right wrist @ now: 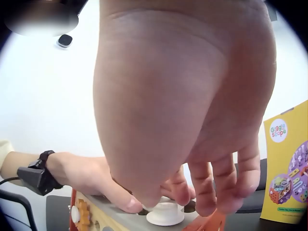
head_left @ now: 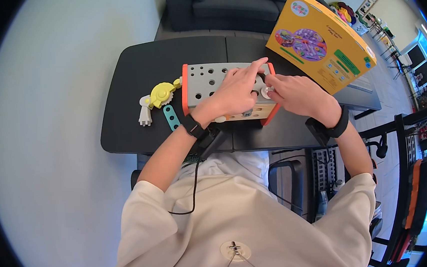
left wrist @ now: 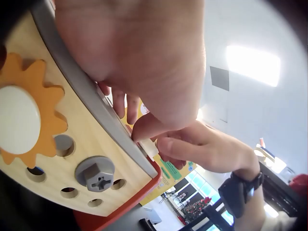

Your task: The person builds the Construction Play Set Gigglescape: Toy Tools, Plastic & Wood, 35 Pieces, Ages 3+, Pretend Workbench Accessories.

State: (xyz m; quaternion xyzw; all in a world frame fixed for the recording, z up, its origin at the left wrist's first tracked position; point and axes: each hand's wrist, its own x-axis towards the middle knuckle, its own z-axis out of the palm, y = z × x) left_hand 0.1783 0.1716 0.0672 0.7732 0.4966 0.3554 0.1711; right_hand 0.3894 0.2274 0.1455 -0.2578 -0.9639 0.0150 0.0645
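Observation:
A toy workbench [head_left: 205,86] with a grey, hole-studded top and orange-red ends stands on the black table. My left hand [head_left: 235,92] lies over the right part of its top, thumb near the front edge. At the right end, my right hand [head_left: 298,94] pinches a white round flanged piece [right wrist: 166,215] with thumb and index finger, its base at the grey surface. The other right fingers [right wrist: 224,185] hang loosely behind it. On the wooden front side sit an orange gear [left wrist: 53,113] with a white centre and a grey hex-headed screw [left wrist: 98,173].
Left of the workbench lie a yellow toy saw-like piece [head_left: 162,95] joined to a white claw-ended part [head_left: 144,111], and a teal strip with holes [head_left: 171,117]. A tall yellow box [head_left: 319,40] stands at the back right. Beyond the black table [head_left: 133,64] is a dark sofa [head_left: 233,4].

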